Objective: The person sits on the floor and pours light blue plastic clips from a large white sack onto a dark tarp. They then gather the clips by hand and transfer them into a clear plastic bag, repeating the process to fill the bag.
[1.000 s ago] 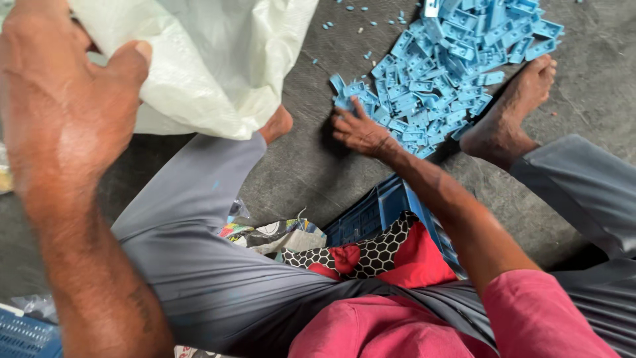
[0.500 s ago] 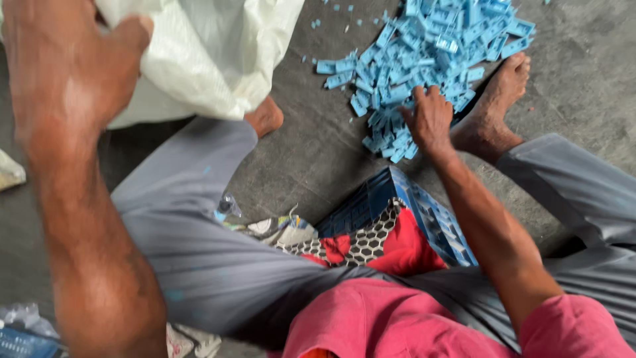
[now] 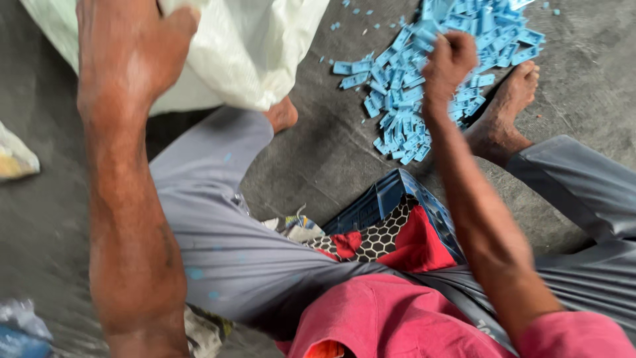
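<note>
So the person's right hand has gone from lying flat at the near edge of the heap of small light-blue flat plastic pieces to being lifted over the middle of it, curled into a fist. Looks to me like it's closed around a scoop of those pieces, though the fingers hide whatever's inside, so I can't say how many. The heap itself sits on the grey concrete floor, right next to the person's bare right foot, with a few loose bits scattered toward the top edge.

The left hand hasn't really moved: it's up at the left, clamped on the rim of the big pale white-green woven plastic sack, thumb hooked over the edge and holding it up. The sack hangs just above the left foot.

My read is this is a grab-and-drop cycle, with the handful ready to go across to the sack. The dark blue plastic crate the person sits on stays put between the knees.
</note>
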